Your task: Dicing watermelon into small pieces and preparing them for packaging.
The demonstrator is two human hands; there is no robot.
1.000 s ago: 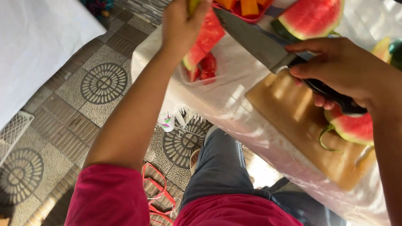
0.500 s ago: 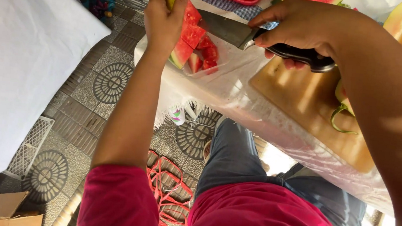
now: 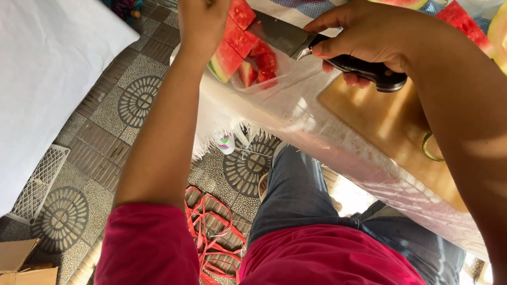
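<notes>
We hold a strip of watermelon slices point(image 3: 233, 34) up by its rind in our left hand point(image 3: 203, 16), fingers clamped around the green edge. Just below that grip sits a clear tray point(image 3: 253, 75) with cut pieces. Our right hand point(image 3: 366, 39) is wrapped tight on the black handle of a knife point(image 3: 311, 43), its blade reaching to the fruit. We judge this a cutting step; the blade needs a steady push clear of our fingers. The wooden board point(image 3: 383, 129) lies under the knife hand.

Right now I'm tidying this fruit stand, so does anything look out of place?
A curl of green rind lies loose on the wooden cutting board. Red netting lies tangled on the tiled floor.
</notes>
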